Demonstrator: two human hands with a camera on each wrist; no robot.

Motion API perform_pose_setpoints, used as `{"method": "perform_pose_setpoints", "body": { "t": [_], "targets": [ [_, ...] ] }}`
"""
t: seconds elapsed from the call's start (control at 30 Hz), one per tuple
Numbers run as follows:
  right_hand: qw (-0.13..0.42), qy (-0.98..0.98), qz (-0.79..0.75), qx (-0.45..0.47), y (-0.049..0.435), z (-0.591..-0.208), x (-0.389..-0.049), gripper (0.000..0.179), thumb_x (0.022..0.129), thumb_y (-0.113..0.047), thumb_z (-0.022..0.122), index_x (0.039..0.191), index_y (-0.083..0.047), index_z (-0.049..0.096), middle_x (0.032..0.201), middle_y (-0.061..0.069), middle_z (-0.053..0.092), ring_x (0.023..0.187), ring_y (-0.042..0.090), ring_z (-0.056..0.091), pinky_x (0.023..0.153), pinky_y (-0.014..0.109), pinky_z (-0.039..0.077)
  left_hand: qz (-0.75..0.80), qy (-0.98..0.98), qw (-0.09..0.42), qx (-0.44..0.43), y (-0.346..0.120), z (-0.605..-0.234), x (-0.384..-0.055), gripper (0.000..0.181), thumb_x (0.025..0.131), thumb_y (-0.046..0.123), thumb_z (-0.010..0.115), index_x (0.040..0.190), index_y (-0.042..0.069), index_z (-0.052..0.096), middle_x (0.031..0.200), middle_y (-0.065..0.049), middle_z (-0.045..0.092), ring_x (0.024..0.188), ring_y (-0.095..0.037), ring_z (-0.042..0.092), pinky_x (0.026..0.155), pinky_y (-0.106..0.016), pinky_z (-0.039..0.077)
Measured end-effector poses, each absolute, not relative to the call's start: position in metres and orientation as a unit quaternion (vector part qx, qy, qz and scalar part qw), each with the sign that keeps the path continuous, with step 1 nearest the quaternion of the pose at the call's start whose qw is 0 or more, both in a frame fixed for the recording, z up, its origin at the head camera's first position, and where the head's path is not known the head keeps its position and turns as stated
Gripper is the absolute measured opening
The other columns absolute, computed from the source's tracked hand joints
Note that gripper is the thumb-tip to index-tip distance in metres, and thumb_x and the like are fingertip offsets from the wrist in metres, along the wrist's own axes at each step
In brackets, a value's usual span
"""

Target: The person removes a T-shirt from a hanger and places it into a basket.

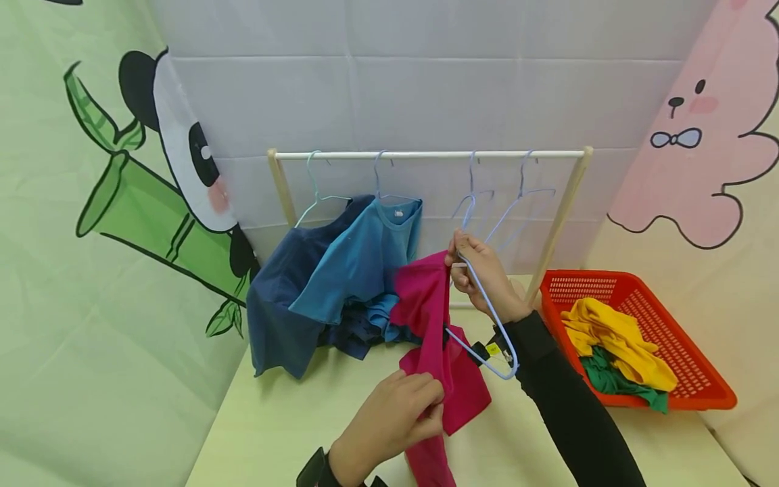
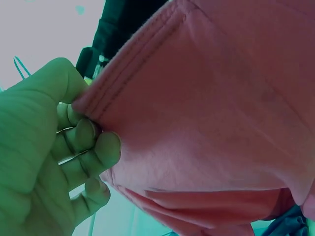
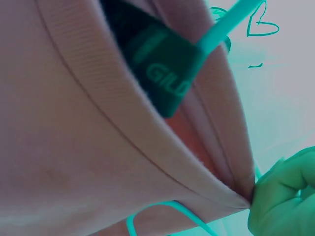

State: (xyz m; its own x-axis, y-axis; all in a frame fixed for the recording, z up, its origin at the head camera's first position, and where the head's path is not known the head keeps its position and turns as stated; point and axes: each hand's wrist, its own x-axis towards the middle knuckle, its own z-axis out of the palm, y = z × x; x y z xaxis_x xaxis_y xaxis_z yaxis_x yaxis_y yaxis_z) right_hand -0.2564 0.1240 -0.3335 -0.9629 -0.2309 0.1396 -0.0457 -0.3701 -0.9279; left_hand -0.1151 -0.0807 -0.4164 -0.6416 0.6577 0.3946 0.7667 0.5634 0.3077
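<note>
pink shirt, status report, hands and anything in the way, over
Left hand pinching pink shirt by its edge; right hand holding blue hanger and neckline. Hanger partly inside shirt, partly outside. Nothing seen blocking.

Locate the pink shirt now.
In the head view, the pink shirt is near centre, held by the left hand and the right hand, just right of the blue clothes.

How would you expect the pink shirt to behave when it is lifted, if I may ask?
The shirt would probably be floppy, since it hangs in folds. It seems light, as the left hand only pinches an edge. It may snag on the hanger, which pokes into its collar.
</note>
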Motion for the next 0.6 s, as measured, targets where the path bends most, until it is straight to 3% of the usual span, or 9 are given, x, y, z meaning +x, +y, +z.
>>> {"method": "perform_pose_setpoints", "body": {
  "t": [0.27,0.37,0.47,0.53,0.6],
  "targets": [
    [0.039,0.623,-0.767,-0.149,0.132,-0.336,-0.243,0.04,0.115,-0.039,0.047,0.101,-0.002,0.053,0.084,0.005,0.057,0.048,0.008,0.043,0.047,0.019,0.031,-0.254,-0.879,0.127,-0.384,-0.086,-0.42,-0.127,0.02,0.086,0.016,0.079,0.089,0.019,0.059,0.079,0.009,0.052,0.07,0.001,0.045,0.067,-0.017,0.042],
    [0.034,0.641,-0.753,-0.145,0.134,-0.336,-0.239,0.041,0.115,-0.04,0.047,0.1,-0.003,0.054,0.083,0.003,0.056,0.047,0.008,0.042,0.045,0.019,0.03,-0.258,-0.88,0.13,-0.376,-0.086,-0.423,-0.131,0.016,0.088,0.016,0.078,0.094,0.018,0.064,0.092,0.005,0.06,0.079,-0.004,0.053,0.074,-0.019,0.051],
    [0.032,0.653,-0.745,-0.133,0.136,-0.336,-0.235,0.042,0.114,-0.042,0.049,0.099,-0.003,0.054,0.081,0.002,0.056,0.046,0.008,0.041,0.045,0.019,0.029,-0.269,-0.88,0.133,-0.367,-0.085,-0.427,-0.136,0.013,0.09,0.016,0.075,0.098,0.016,0.065,0.116,-0.002,0.068,0.096,-0.012,0.064,0.086,-0.027,0.059],
    [0.03,0.664,-0.737,-0.125,0.137,-0.336,-0.233,0.043,0.114,-0.042,0.049,0.098,-0.003,0.055,0.08,0.002,0.056,0.044,0.009,0.04,0.044,0.019,0.028,-0.287,-0.88,0.122,-0.36,-0.084,-0.432,-0.141,0.011,0.092,0.015,0.072,0.099,0.014,0.063,0.129,-0.007,0.069,0.108,-0.018,0.067,0.092,-0.032,0.06],
    [0.028,0.674,-0.728,-0.121,0.139,-0.335,-0.232,0.043,0.114,-0.042,0.05,0.097,-0.003,0.056,0.079,0.002,0.057,0.043,0.009,0.04,0.044,0.019,0.028,-0.304,-0.88,0.106,-0.35,-0.083,-0.438,-0.146,0.01,0.095,0.015,0.068,0.101,0.014,0.06,0.131,-0.008,0.069,0.108,-0.019,0.068,0.092,-0.033,0.059]
  ]
}}
